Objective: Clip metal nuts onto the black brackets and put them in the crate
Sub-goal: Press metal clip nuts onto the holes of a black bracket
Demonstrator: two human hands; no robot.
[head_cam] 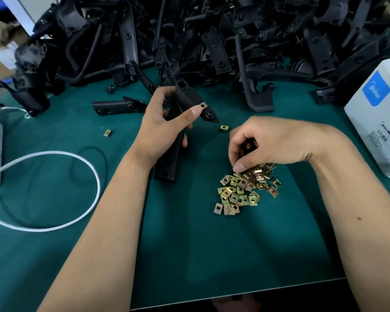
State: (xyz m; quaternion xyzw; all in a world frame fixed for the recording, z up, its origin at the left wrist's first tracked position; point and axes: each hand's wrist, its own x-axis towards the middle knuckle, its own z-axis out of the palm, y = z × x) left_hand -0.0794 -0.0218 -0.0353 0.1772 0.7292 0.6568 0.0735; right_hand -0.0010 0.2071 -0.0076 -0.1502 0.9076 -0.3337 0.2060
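Left hand [164, 124] grips long black plastic bracket [178, 131], brass-coloured metal nut [203, 106] clipped at its tip.
Right hand [263, 143] fingers curled, picking into loose nut pile [245, 188] on green table [189, 244], 5 o'clock of bracket.

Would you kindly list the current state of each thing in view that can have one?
Left hand: grips a long black plastic bracket.
Long black plastic bracket: held tilted above the green mat, one metal nut already clipped on its upper tab.
Right hand: fingers curled, reaching into the nut pile; whether it holds one is hidden.
Pile of brass-coloured metal clip nuts: loose on the green mat.
Heap of black brackets: piled, untouched.
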